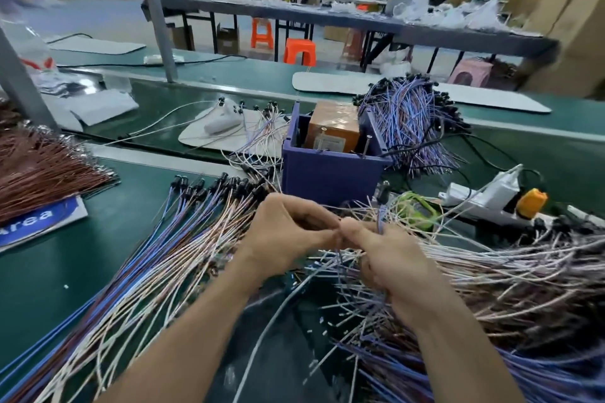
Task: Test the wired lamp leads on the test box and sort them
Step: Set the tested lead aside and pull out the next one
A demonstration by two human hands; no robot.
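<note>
My left hand [288, 232] and my right hand [389, 258] meet fingertip to fingertip just in front of the purple test box [330, 170]. Both pinch the thin ends of a wired lamp lead [284, 301] whose grey and blue wires hang down between my forearms. Two metal pins stick up from the box top beside an orange-brown block [332, 127]. A fanned row of leads with black lamp heads [183, 239] lies at the left. A large loose heap of leads [510, 288] covers the right.
Another bundle of blue-purple leads [412, 121] lies behind the box. Brown wires [42, 167] are stacked far left over a blue sign. A white power strip with an orange plug [532, 203] lies right. A white device [222, 118] rests on a mat.
</note>
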